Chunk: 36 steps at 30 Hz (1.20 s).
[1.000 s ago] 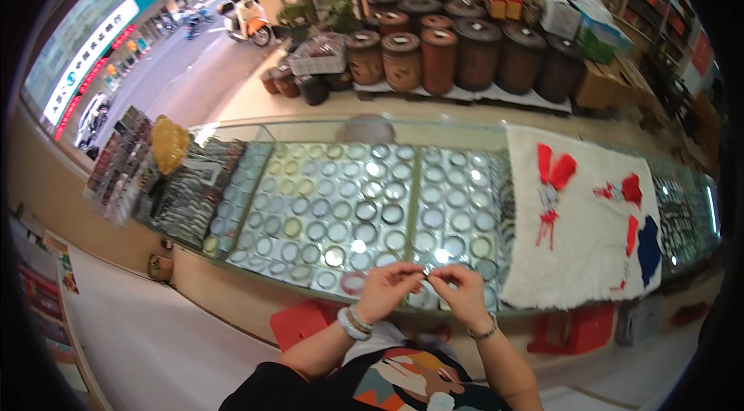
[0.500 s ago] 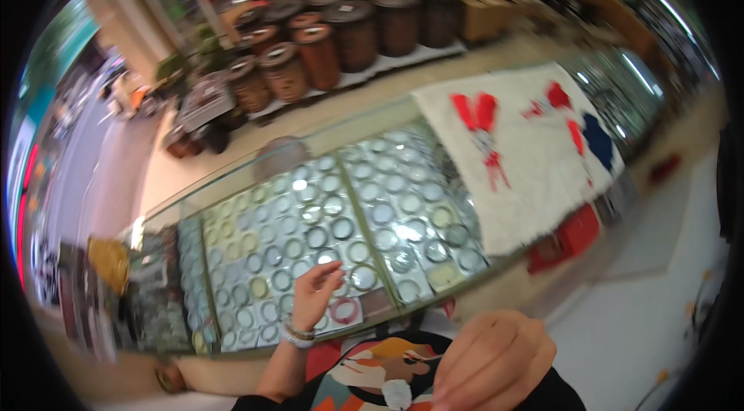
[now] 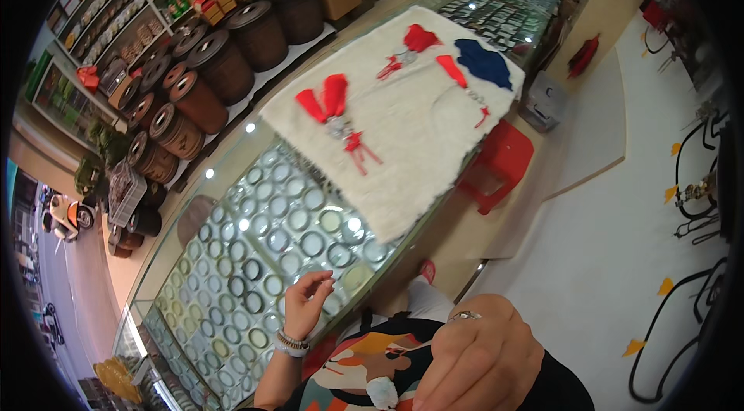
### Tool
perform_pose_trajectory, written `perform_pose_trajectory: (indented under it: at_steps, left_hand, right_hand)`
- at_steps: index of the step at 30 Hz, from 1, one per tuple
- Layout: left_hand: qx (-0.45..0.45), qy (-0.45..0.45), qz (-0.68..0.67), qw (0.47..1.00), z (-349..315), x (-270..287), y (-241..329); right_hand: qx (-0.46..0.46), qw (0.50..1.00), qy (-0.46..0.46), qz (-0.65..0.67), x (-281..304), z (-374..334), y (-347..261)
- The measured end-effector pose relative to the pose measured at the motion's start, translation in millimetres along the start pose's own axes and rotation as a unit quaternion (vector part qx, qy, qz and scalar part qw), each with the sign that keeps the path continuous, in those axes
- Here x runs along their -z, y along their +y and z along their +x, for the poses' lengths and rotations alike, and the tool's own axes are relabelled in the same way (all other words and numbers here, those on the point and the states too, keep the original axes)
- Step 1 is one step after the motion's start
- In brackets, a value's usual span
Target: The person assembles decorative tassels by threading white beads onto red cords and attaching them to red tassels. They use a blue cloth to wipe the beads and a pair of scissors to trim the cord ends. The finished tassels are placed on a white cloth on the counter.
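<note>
My left hand [image 3: 304,305] is raised over the near edge of the glass counter [image 3: 422,234], with fingers curled and thumb pressed toward them. A bracelet and a watch-like band [image 3: 292,343] circle its wrist. What it pinches, if anything, is too small to make out. Close to the camera, my right hand [image 3: 484,353] is held in front of my chest, its fingers bent inward and a ring [image 3: 465,316] on one of them. Its palm and fingertips are hidden. Under the glass lie rows of bangles [image 3: 253,269], pale, green and dark.
A cream cloth [image 3: 403,155] covers part of the counter, bearing red-tasselled ornaments [image 3: 335,112] and a dark blue piece [image 3: 482,62]. Below stands a red stool [image 3: 500,167]. Lidded brown barrels [image 3: 221,62] line the far side. Black cables [image 3: 674,287] hang at the right.
The view has swung to the right, showing more of the cloth, stool and right-hand side. Both hands keep much the same curled shape in front of my body.
</note>
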<state>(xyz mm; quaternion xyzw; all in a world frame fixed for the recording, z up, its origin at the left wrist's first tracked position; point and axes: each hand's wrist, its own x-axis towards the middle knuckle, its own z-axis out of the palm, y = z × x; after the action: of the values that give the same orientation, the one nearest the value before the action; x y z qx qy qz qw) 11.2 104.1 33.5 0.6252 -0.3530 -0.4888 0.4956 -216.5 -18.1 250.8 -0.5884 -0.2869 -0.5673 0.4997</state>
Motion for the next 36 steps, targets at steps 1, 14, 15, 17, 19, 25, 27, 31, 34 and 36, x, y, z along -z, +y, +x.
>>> perform_pose_trajectory:
  at_steps: [1,14,15,17,19,25,27,31,34,36]
  left_hand:
    - [0.006,-0.006,0.008,1.0,8,-20,2]
    - [0.01,-0.052,-0.042,0.998,81,-215,45]
    - [0.016,-0.047,-0.043,0.998,87,-218,46]
    - [0.011,-0.05,-0.017,0.999,99,-218,49]
    - [0.02,-0.048,0.01,0.999,114,-220,51]
    - [-0.019,-0.092,0.023,0.995,201,-249,55]
    - [-0.053,-0.095,0.04,0.993,230,-265,62]
    - [-0.133,-0.117,0.08,0.981,276,-292,85]
    - [-0.128,-0.103,0.109,0.98,297,-303,92]
    - [-0.095,-0.061,0.12,0.986,308,-316,88]
  right_hand:
    - [-0.009,1.0,0.012,-0.001,15,-1,-11]
    - [-0.022,0.997,0.069,-0.012,183,6,-77]
    - [-0.038,0.995,0.092,-0.011,188,7,-80]
    - [-0.092,0.985,0.144,-0.012,196,12,-87]
    - [-0.137,0.974,0.179,-0.019,203,17,-90]
    - [-0.22,0.962,0.147,0.072,231,26,-79]
    - [-0.394,0.919,-0.007,0.029,262,22,-80]
    - [-0.445,0.874,-0.07,-0.183,323,-14,-62]
    - [-0.494,0.808,-0.023,-0.321,389,-70,-22]
    - [-0.499,0.765,0.06,-0.403,456,-109,-4]
